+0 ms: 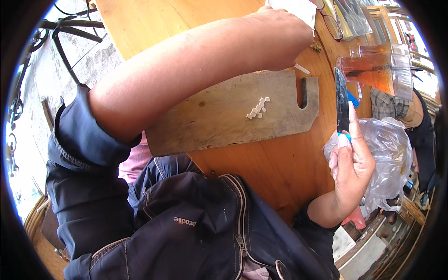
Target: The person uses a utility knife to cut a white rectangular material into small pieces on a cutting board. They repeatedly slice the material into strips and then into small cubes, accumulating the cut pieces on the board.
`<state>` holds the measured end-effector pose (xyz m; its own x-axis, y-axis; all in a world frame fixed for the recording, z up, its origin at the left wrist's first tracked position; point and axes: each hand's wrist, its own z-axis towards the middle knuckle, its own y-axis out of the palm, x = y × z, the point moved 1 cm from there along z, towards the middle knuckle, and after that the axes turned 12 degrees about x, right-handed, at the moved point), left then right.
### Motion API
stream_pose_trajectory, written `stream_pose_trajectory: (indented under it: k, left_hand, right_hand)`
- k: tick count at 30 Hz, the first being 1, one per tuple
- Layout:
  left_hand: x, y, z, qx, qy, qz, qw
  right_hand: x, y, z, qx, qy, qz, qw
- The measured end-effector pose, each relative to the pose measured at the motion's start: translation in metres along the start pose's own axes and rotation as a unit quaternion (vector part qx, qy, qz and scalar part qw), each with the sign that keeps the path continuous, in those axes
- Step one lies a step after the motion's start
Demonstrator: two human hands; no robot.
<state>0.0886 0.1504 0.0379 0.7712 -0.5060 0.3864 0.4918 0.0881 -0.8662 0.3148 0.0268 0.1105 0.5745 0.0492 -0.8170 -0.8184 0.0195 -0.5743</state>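
Observation:
A worn wooden cutting board (219, 116) with a slot handle lies on the orange-brown wooden table (280, 168). A short row of small white cubes (258, 108) rests on the board. My left hand (280, 37) reaches across above the board's far edge, fingers closed, and a thin white stick (301, 68) pokes out from under it. To the right of the board, my right hand (351, 163) holds a knife (341, 100) with its dark blade pointing away from me and a bit of blue handle showing at my fingers.
Clear plastic cups of brown drink (378, 70) stand beyond the knife. A crumpled clear plastic bag (389, 149) lies behind my right hand. Eyeglasses (329, 21) and white paper (298, 9) sit at the table's far side. My dark blue jacket (186, 219) fills the lower part of the view.

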Motion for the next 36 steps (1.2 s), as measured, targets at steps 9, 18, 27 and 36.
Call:
stream_pose_trajectory:
  k: [9, 18, 27, 36]
  left_hand:
    - [-0.017, -0.048, -0.029, -0.045, -0.127, -0.234, 0.963]
    - [0.002, -0.081, -0.148, 0.129, -0.210, -0.157, 0.956]
    - [0.013, -0.073, -0.196, 0.169, -0.311, -0.169, 0.920]
    - [0.079, -0.070, -0.245, 0.149, -0.360, -0.338, 0.857]
  right_hand:
    - [-0.002, 0.005, -0.003, -0.064, 0.023, 0.003, 0.998]
    - [0.010, 0.017, -0.005, -0.101, 0.047, -0.055, 0.992]
    - [0.022, 0.043, -0.005, -0.046, -0.010, -0.065, 0.997]
    - [0.009, 0.075, 0.044, -0.097, -0.191, -0.155, 0.964]
